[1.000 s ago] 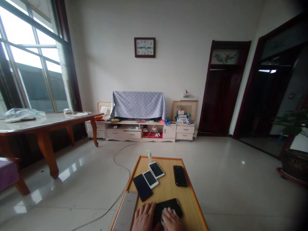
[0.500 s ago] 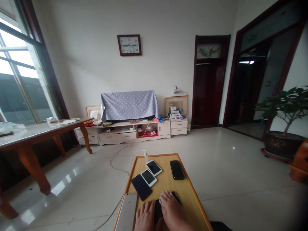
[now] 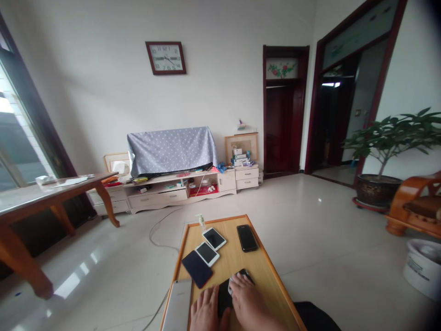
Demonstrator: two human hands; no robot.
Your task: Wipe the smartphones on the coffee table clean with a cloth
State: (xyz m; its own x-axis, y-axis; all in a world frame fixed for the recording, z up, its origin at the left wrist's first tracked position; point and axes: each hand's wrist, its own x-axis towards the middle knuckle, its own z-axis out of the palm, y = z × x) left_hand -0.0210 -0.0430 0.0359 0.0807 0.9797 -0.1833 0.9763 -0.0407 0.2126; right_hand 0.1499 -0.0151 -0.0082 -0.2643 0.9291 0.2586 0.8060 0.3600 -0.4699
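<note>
Black phone (image 3: 224,298) lies on wooden table (image 3: 257,280) under both hands. Left hand (image 3: 206,309) is pressed against its left side, fingers extended, no grip seen. White cloth (image 3: 230,285) is gripped against the phone by closed fingers of right hand (image 3: 248,304). Silver phone (image 3: 178,309) is placed just left. Dark blue phone (image 3: 197,269), two white phones (image 3: 207,253) and second black phone (image 3: 247,238) lie beyond. Pump bottle (image 3: 201,222) is set at far edge.

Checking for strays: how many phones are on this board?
6: two white phones and a dark blue one left of centre, a black one far right, a silver one near left, and a partly hidden black phone under the left hand and right hand.
</note>
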